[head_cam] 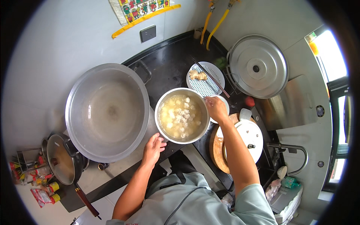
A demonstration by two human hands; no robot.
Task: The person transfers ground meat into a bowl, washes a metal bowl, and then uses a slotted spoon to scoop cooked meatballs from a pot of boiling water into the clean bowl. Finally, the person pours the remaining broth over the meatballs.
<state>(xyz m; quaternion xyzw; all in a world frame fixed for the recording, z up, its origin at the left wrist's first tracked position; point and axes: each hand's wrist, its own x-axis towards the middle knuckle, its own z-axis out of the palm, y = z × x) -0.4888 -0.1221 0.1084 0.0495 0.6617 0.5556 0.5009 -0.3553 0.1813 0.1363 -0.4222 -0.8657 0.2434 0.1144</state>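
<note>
A round metal pot (pixel 158 123) stands in front of me, filled with pale broth and whitish and yellow chunks (pixel 180 115). My right hand (pixel 216 108) grips the pot at its right edge; whatever handle is there is covered by the fingers. Just off the pot's lower left rim is my left hand (pixel 154 148), holding nothing, its fingers apart. To the left sits a large deep metal basin (pixel 112 112), bare but for a dull stain at the bottom. Partly behind my right hand is a white bowl (pixel 223 101).
A perforated tray (pixel 202 85) holds ginger (pixel 197 75) and chopsticks (pixel 211 77). Right of me, a white pressure-cooker lid (pixel 247 135) lies on a round wooden board (pixel 218 152). A big metal lid (pixel 256 66) leans at the wall. A lidded frying pan (pixel 62 160) stands left.
</note>
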